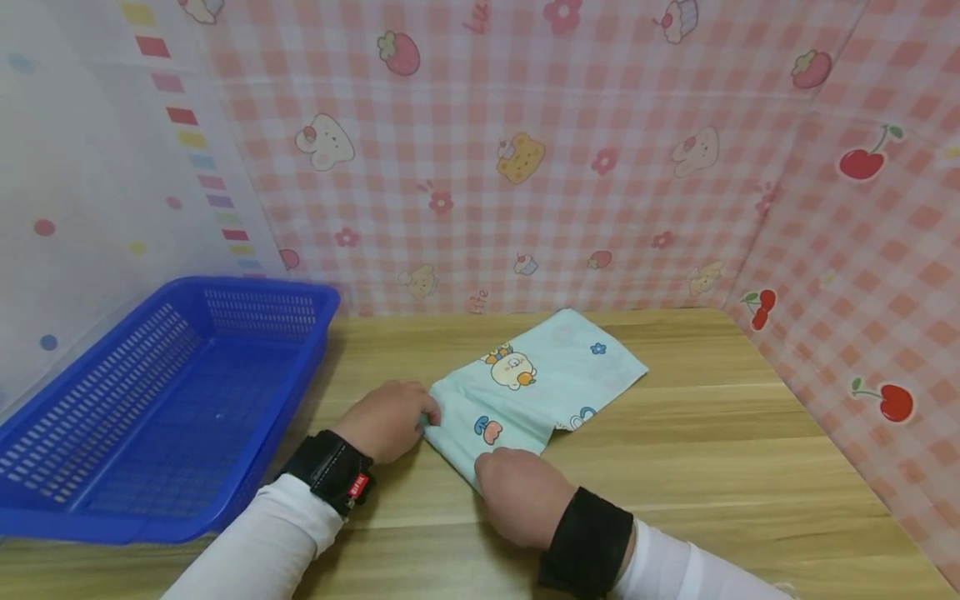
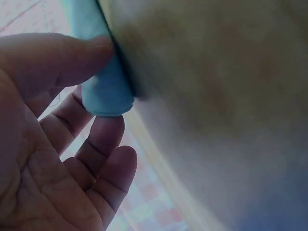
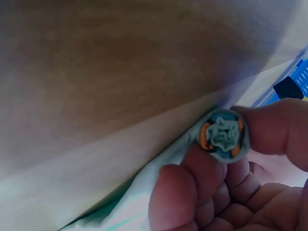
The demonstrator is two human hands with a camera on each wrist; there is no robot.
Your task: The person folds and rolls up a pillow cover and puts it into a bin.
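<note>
A mint-green cloth [image 1: 558,387] printed with a bear face and flowers lies on the wooden table, its near edge rolled into a tube. My left hand [image 1: 386,421] pinches the left end of that roll; in the left wrist view the thumb lies along the roll [image 2: 108,94] and fingertips meet its end. At the other end, my right hand [image 1: 525,496] holds the roll between thumb and fingers. The right wrist view looks straight into the coiled end [image 3: 224,134], showing tight layers with bits of orange. Beyond the hands, the rest of the cloth spreads flat with some creases.
A blue plastic basket [image 1: 213,417] with slotted sides stands left of my left forearm. Pink checked fabric [image 1: 480,183] hangs behind the table [image 1: 720,467], with more along the right side. White dotted fabric [image 1: 82,167] covers the left side.
</note>
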